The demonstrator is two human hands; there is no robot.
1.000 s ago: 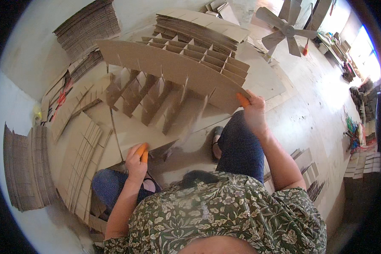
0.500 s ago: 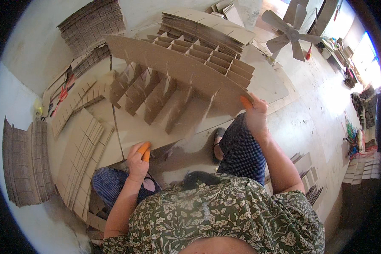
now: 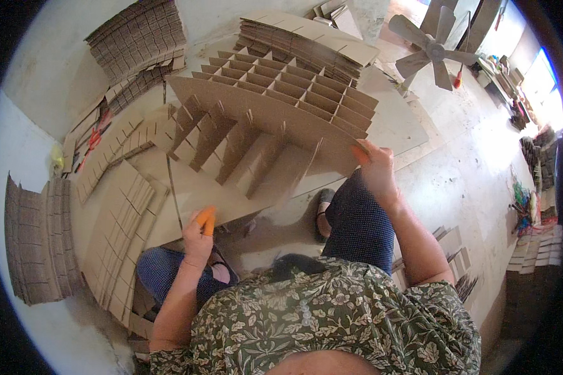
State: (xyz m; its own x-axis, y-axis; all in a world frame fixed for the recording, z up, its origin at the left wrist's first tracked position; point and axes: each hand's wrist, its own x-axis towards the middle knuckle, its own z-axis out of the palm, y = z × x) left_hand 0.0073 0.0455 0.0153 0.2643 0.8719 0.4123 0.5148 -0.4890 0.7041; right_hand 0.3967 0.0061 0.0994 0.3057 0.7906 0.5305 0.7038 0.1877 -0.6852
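Note:
My right hand [image 3: 378,170] grips the right end of a long brown cardboard strip [image 3: 256,112], thumb in an orange finger cover. The strip stands on edge across a partly assembled cardboard divider grid [image 3: 281,78]. Nearer me, several slotted cross strips [image 3: 231,153] of that grid stick out with their slots upward; the long strip hides where they pass beneath it. Above my left knee, my left hand [image 3: 198,240] is curled closed, orange covers on its fingertips and nothing visible in it. It is apart from the grid.
Flat slotted cardboard strips [image 3: 116,228] lie on the table's left side. Stacks of cardboard pieces stand at the far left [image 3: 137,40], left edge [image 3: 40,240] and back [image 3: 306,40]. Red-handled tools [image 3: 94,139] lie at the left; a fan [image 3: 433,50] stands back right.
The long strip has come down and toward me, its left end shifting right, so more grid cells show behind it. My left hand has moved slightly left.

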